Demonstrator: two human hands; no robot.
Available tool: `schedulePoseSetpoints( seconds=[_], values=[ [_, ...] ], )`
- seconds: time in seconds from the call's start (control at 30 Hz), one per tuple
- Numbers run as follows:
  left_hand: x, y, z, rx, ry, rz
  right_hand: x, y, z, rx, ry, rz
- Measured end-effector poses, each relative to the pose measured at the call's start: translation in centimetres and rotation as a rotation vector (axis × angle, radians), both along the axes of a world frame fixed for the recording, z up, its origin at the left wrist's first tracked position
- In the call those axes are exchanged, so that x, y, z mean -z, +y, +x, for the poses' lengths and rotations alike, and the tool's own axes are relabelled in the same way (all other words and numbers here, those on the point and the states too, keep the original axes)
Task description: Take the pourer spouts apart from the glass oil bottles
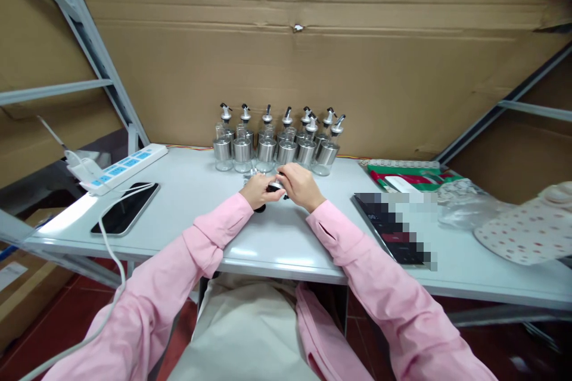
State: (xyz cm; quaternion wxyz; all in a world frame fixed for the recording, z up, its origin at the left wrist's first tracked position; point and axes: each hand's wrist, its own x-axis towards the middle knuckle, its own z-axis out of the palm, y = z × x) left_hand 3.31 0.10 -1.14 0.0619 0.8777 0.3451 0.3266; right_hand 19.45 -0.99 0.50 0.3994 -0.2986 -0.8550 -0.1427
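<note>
My left hand (260, 190) and my right hand (300, 185) meet over the table, fingers closed around a small black-and-silver pour spout (274, 187). Fingers cover most of it. Small black pieces (260, 209) lie beside my left hand, partly hidden. Behind my hands stand two rows of glass oil bottles with steel sleeves. The back bottles carry silver spouts with black tips (226, 112). Several front bottles, such as the left one (223, 149), have bare glass necks. The bottle at the right end (326, 155) has a spout and leans slightly.
A white power strip (129, 166) and a cabled phone (127, 209) are on the left of the table (277, 244). To the right lie a partly blurred tablet (379, 223), coloured packaging (411, 174) and a dotted cloth (527, 229). Cardboard (286, 71) walls the back.
</note>
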Motion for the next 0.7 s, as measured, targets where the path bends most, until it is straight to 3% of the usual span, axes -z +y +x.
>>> schedulePoseSetpoints(
  seconds=[0.13,0.27,0.47,0.57,0.7],
  values=[
    [0.28,-0.01,-0.21,-0.019,-0.005,0.066,-0.09,0.15,0.21,-0.044,0.061,-0.085],
    [0.32,-0.48,-0.28,-0.038,0.056,0.137,-0.11,0.21,0.25,-0.033,-0.033,-0.107],
    [0.26,-0.68,-0.13,-0.008,0.161,0.156,0.16,-0.02,-0.11,0.136,-0.179,-0.045],
    [0.23,-0.26,-0.32,-0.021,0.183,0.221,0.15,-0.41,-0.42,0.231,-0.086,-0.092],
    [-0.23,0.19,-1.02,-0.145,0.081,0.299,-0.52,-0.37,-0.39,0.328,0.093,-0.213]
  ],
)
